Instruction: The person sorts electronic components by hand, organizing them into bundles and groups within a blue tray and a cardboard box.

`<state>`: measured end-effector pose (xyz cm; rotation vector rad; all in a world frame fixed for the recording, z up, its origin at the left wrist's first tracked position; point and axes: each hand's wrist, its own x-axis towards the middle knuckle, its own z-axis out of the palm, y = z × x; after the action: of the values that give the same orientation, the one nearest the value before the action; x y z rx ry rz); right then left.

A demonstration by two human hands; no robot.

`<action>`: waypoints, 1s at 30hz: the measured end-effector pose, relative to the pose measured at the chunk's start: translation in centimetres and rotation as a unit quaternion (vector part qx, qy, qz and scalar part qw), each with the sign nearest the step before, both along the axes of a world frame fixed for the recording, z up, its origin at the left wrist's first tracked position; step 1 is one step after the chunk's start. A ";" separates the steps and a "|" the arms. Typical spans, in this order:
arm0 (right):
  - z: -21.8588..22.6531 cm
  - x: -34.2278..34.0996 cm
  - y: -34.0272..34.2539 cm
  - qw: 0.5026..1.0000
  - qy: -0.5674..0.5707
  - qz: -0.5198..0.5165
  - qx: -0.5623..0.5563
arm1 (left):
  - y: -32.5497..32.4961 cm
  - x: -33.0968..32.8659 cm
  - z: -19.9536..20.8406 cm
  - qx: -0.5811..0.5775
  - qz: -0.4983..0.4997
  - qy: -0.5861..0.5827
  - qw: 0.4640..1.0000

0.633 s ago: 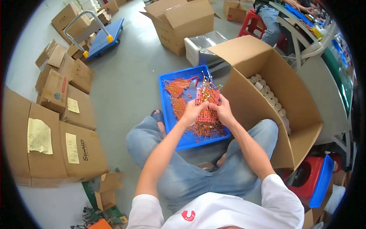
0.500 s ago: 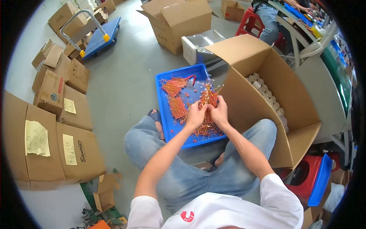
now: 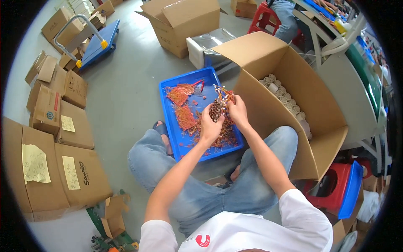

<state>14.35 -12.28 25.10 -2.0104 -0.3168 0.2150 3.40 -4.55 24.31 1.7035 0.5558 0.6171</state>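
Observation:
Above a blue plastic tray (image 3: 167,122), both of my hands are closed on a bundle of thin wires (image 3: 217,108). Its brownish, beaded-looking end shows between my hands, while orange and yellow wire ends stick out at the far side. My left hand (image 3: 211,126) wraps the near left of the bundle. My right hand (image 3: 238,111) pinches it from the right, its fingertips partly hidden. In the tray lie flat orange-red wire bundles (image 3: 184,117), a loose heap of wires (image 3: 224,136) below my hands, and a red-handled tool (image 3: 199,85) at the far end.
On my right a large open carton (image 3: 325,117) holds several white rolls (image 3: 286,96). Beyond the tray stand a plastic-wrapped box (image 3: 208,46) and another open carton (image 3: 184,25). Stacked cartons (image 3: 63,168) and a blue trolley (image 3: 98,44) are left. A red stool (image 3: 331,189) stands right.
Both hands have risen slightly from the heap, and the bundle has turned so its brownish end shows. My left hand now cups it from below left. The whole view has shifted a little.

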 end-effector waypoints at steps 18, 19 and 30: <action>2.1 -1.3 -1.1 0.840 0.372 0.041 0.394 | 3.5 -1.3 2.3 -0.132 -0.041 0.013 0.990; 2.4 -0.5 -1.5 0.893 0.292 0.075 0.335 | 4.6 -1.2 2.8 -0.091 -0.065 0.058 0.992; 2.0 1.3 -2.5 0.937 0.180 0.285 0.089 | 9.2 -2.9 6.3 0.020 -0.158 0.101 0.982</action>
<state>15.63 -14.80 27.14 -1.6165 -0.6542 0.8754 0.49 4.67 30.57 1.8561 0.4023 0.2312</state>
